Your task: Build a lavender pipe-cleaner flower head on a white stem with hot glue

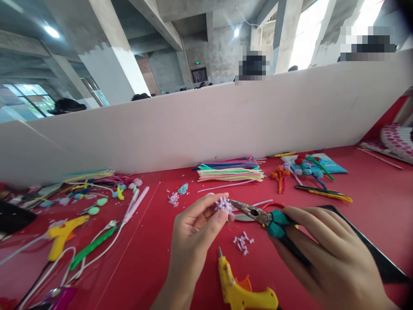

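Between its thumb and fingers, my left hand (pixel 196 237) pinches a small spiky lilac ball (pixel 223 206). My right hand (pixel 325 245) is wrapped round the teal and black handles of long-nose pliers (pixel 254 212), whose tips meet the upper right side of the ball. Below the pliers lie several short lilac pieces (pixel 243 242). A yellow glue gun (pixel 241 288) rests near the front edge, its nozzle pointing up and away. A metal blade (pixel 243 218) shows partly behind the pliers.
A bundle of coloured pipe cleaners (pixel 230 170) lies by the white partition (pixel 206 125). Fuzzy flowers (pixel 306 165) and tweezers (pixel 324 193) are at right, above a black board (pixel 364 245). A second glue gun (pixel 63 234), cords and a green tool (pixel 93 247) lie left.
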### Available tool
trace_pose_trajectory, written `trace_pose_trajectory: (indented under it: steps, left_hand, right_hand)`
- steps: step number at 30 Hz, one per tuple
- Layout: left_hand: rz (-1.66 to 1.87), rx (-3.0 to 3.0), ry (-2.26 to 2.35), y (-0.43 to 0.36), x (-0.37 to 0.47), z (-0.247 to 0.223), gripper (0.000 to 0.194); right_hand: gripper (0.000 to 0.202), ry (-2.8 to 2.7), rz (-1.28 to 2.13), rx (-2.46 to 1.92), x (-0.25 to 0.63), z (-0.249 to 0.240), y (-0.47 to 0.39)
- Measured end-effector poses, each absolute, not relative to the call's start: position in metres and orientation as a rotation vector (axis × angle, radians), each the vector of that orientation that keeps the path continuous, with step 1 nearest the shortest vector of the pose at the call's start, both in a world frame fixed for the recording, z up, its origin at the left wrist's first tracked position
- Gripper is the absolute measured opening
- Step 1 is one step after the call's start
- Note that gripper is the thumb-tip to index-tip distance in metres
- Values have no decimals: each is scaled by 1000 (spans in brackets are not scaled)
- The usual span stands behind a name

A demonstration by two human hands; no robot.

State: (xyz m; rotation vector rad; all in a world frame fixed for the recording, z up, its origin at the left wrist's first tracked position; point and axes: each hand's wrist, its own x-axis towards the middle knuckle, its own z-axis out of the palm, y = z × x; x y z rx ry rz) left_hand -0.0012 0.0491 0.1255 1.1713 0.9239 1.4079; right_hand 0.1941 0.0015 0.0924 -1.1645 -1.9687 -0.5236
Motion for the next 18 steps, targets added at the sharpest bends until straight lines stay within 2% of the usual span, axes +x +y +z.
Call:
trace_pose_trajectory:
  steps: [6, 13, 18]
  left_hand:
    - [1394, 1128, 1024, 44, 1, 131, 16]
    - [1469, 1215, 1048, 54, -3, 124, 17]
    - [1579, 1513, 1167, 54, -3, 119, 16]
  right_hand:
    - [3, -1955, -698, -1174, 191, 90, 0]
    - [8, -1949, -582, -1222, 193, 98, 2]
    - [7, -1951, -467, -1266, 191, 99, 1]
